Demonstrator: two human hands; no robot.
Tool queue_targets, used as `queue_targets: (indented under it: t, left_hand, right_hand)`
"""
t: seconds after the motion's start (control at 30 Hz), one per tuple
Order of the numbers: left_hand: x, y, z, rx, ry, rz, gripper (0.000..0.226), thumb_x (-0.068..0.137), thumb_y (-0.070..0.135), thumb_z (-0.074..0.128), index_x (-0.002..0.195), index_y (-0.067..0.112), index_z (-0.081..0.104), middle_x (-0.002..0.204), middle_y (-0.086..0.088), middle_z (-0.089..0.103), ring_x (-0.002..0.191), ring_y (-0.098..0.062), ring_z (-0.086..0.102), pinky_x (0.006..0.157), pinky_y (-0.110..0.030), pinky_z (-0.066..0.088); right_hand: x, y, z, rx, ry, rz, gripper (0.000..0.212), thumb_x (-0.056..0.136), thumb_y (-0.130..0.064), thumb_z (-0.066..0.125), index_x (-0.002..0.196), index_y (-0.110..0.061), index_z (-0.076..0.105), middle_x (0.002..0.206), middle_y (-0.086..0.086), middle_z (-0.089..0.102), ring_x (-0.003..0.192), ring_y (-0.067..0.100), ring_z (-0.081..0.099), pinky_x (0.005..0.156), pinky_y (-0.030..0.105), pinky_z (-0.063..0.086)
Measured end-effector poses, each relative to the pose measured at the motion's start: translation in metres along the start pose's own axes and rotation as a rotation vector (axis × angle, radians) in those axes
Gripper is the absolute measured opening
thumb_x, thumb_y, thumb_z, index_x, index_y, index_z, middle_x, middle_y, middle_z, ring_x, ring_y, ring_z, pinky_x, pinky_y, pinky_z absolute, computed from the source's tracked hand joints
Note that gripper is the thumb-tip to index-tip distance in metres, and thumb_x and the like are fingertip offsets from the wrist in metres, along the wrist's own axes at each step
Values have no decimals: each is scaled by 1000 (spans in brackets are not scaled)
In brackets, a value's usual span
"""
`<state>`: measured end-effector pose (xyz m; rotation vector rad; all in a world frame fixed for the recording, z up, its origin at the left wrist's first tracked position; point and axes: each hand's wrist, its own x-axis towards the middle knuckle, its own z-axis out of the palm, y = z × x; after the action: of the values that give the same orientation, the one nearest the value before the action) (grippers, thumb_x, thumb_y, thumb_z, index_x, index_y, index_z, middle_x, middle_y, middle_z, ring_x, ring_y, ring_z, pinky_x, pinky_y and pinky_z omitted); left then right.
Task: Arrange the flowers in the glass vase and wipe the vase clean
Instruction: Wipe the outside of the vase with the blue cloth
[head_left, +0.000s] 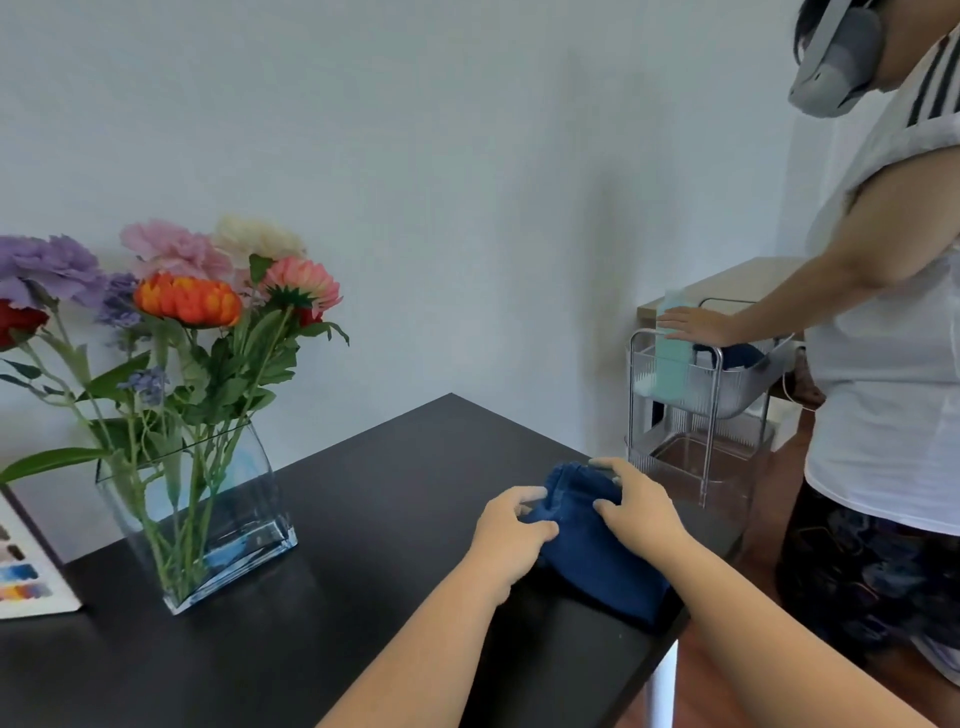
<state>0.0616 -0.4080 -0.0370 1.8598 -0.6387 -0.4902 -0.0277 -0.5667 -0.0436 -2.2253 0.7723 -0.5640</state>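
A rectangular glass vase (234, 525) stands on the black table (363, 519) at the left. Several artificial flowers (187, 299) in purple, pink, cream, orange and red stand in it, stems down. A blue cloth (597, 561) lies bunched near the table's right edge. My left hand (511, 535) grips the cloth's left side with curled fingers. My right hand (636, 512) presses on its top right part, fingers bent over the folds. Both hands are well to the right of the vase.
A colour chart card (26, 566) lies at the table's left edge. Beyond the right edge stands a clear trolley (701, 415) holding a teal bottle (672, 358). Another person (883, 364) stands there with a hand on the bottle.
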Motion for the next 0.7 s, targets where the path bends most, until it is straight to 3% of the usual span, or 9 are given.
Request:
queue_targets:
  t: [0.13,0.2,0.3,0.37,0.47,0.53,0.6,0.7]
  left_hand:
    - [-6,14,-24,-36,89,104,42,83,13,69,115,38,59,107,9,58,98,-5,56,76,-17,45]
    - [-9,23,-41,10,126,167,42,83,14,69,114,41,60,106,19,58,97,2,55,69,-11,42]
    - [-12,39,-70,80,170,248,41,83,14,69,107,45,62,107,24,59,97,6,56,73,-12,46]
    - [-15,46,-88,175,194,306,40,84,12,66,105,46,62,109,26,58,99,7,54,78,-13,46]
    - [-21,52,-112,322,207,397,43,86,9,64,102,50,60,109,26,55,101,16,47,78,-8,38]
    - [-27,53,-127,385,215,445,44,87,8,64,103,48,61,108,27,54,103,20,43,79,-6,37]
    - [-34,54,-142,419,233,474,44,87,6,63,104,46,62,108,26,54,104,18,43,81,-3,35]
    - [-45,53,-168,426,279,496,47,86,4,63,101,49,61,109,22,56,103,13,47,84,-4,36]
  right_hand:
    - [-5,-16,5,183,53,-105,47,84,-13,63,108,-50,48,100,-18,59,98,10,56,74,24,43]
    - [-5,-27,8,261,58,-116,48,82,-14,65,107,-51,48,95,-13,60,91,11,58,69,21,44]
    - [-5,-47,16,96,22,-90,46,80,-32,67,120,-45,49,109,-6,57,103,17,54,89,40,48]
    - [-10,-63,25,-49,-29,-130,56,77,-51,65,128,-52,41,126,-7,44,120,20,40,100,44,37]
    - [-19,-90,44,58,-181,-277,68,71,-60,63,131,-57,31,136,-15,30,124,14,28,104,44,29]
    - [-22,-109,60,225,-246,-331,63,72,-54,67,127,-55,36,135,-18,37,120,9,37,98,33,38]
    - [-24,-128,73,344,-259,-342,53,75,-47,71,119,-52,43,121,-21,51,103,-1,52,79,16,42]
    - [-26,-153,94,426,-242,-352,43,77,-42,73,114,-48,52,101,-19,63,86,-3,59,66,10,42]
